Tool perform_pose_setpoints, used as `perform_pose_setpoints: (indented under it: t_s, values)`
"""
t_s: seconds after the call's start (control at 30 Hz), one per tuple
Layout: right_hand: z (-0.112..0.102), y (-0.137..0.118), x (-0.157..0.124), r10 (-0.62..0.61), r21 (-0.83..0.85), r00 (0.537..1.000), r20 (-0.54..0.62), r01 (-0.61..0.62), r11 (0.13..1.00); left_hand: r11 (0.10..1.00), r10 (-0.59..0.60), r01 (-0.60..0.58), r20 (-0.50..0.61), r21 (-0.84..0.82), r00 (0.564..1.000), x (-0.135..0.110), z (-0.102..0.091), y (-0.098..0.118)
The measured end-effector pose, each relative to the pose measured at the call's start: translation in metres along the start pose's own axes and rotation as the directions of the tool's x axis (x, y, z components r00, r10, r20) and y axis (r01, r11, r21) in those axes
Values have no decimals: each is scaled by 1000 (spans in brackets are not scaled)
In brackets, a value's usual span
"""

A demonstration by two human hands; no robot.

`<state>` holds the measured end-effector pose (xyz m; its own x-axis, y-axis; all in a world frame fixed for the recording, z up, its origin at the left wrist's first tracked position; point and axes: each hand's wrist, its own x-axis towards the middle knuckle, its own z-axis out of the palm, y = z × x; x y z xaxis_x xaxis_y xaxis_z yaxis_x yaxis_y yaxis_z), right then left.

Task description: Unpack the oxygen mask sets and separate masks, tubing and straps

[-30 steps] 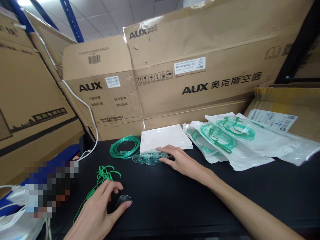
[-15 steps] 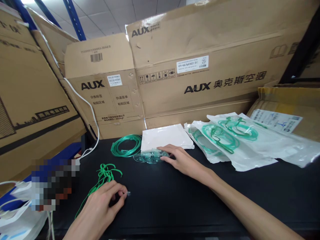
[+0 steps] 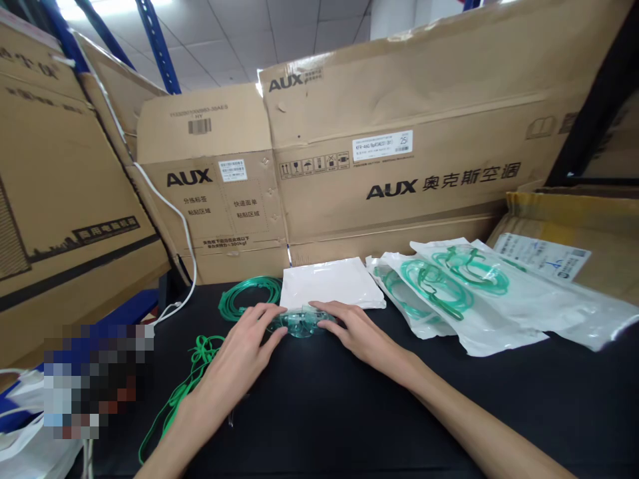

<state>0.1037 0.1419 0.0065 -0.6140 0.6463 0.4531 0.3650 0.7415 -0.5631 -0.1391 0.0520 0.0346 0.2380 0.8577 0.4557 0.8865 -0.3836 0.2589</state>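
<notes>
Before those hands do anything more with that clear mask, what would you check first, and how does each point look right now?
1. Both hands on the mask: ok. The left hand touches its left end, the right hand its right end.
2. Firm grip: cannot tell; fingertips rest on it, the mask lies on the black table.
3. Green tubing coil free of the mask: cannot tell; it lies right behind the left hand.
4. Loose green strap out of the way: ok, it lies left of the left forearm.
5. White pouch within reach: ok, just behind the mask.
6. Sealed bags apart from the hands: ok, off to the right.
</notes>
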Motion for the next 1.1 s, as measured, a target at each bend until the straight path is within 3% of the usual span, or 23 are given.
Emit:
perform_pose_setpoints:
  t_s: [0.13,0.37,0.53,0.67,0.77,0.83,0.9,0.97,1.03,1.1]
  values:
    - [-1,-4,-2,-23,-60,1000,18,24,998,995,50,-43,74,-95,996,22,12,-14]
    - [0,-9,3,-21,-203,995,101,42,978,983,49,-36,66,-180,997,21,20,-17]
    - [-2,-1,15,-80,-280,986,143,118,953,981,28,-18,49,-195,998,21,23,-21]
    - [-5,-10,16,-139,-397,986,97,166,903,982,21,-21,-2,-188,1000,19,24,-26]
    - [-7,-31,11,-239,-524,970,52,230,820,977,4,-32,-134,-209,991,20,18,-18]
    - [-6,-47,10,-351,-586,930,108,345,734,966,-4,-56,-230,-251,973,24,10,-3]
    - [-3,-59,11,-464,-598,849,253,515,614,950,17,-73,-183,-304,983,30,2,18]
    - [-1,-65,14,-539,-552,731,418,676,489,937,31,-13,45,-350,999,38,-6,42]
    - [-3,-66,13,-578,-484,618,533,783,392,929,25,81,279,-361,960,45,-9,64]
    - [-11,-66,8,-598,-439,544,588,836,330,917,18,147,406,-372,913,50,-7,79]
